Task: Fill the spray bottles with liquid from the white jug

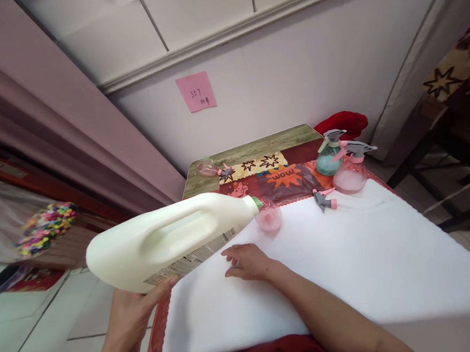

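My left hand (134, 312) grips the lower part of a large cream detergent jug (119, 248). The jug is tipped well over toward the right, and its green spout (256, 201) is at the mouth of a small pink see-through bottle (269, 221). Whether liquid is running out cannot be made out. Just below the jug's neck, my right hand (249, 262) is over the white padded sheet (345, 254), fingers apart with nothing in them. A loose grey and pink spray head (324, 199) lies to the right of the small bottle.
A pink spray bottle (351, 180) and a green one (329, 162) stand at the table's right back edge. Another bottle (207, 169) with a sprayer lies at the back left. Behind the table is a wall with a pink note (196, 92). A dark stool (422, 152) stands at right.
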The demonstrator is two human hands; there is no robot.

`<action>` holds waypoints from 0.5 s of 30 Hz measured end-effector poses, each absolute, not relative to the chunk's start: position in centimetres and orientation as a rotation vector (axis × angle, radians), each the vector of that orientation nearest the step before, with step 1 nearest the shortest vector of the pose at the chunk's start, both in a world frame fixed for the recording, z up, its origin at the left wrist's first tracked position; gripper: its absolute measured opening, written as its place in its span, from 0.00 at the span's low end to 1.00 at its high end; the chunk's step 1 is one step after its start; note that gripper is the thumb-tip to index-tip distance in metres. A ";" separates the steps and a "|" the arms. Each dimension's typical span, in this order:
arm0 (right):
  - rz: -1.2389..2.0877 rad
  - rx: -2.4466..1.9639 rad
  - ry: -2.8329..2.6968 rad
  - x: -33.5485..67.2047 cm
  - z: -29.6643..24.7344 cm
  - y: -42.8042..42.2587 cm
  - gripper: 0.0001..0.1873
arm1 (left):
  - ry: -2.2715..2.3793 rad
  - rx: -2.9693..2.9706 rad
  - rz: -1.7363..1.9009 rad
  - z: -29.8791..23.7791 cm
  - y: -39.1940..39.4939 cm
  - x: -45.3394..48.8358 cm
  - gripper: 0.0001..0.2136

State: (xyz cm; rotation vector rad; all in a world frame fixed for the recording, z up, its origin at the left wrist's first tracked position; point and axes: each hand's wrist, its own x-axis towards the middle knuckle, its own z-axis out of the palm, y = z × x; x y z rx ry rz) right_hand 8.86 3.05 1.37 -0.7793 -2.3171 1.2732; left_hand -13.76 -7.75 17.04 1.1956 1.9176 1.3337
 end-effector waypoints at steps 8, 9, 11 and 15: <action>1.574 -0.906 -1.626 8.9 1.6 4.0 0.25 | 1.930 1.246 1.313 16.7 -7.6 -14.3 0.30; 1.622 -0.879 -1.530 8.9 1.6 4.2 0.28 | 1.930 1.244 1.316 16.6 -7.6 -14.4 0.30; 1.701 -0.783 -1.362 8.9 1.7 4.7 0.33 | 1.921 1.233 1.322 16.5 -7.7 -14.5 0.29; 1.736 -0.589 -1.145 9.0 1.8 5.0 0.32 | 1.907 1.207 1.326 16.3 -7.6 -14.6 0.29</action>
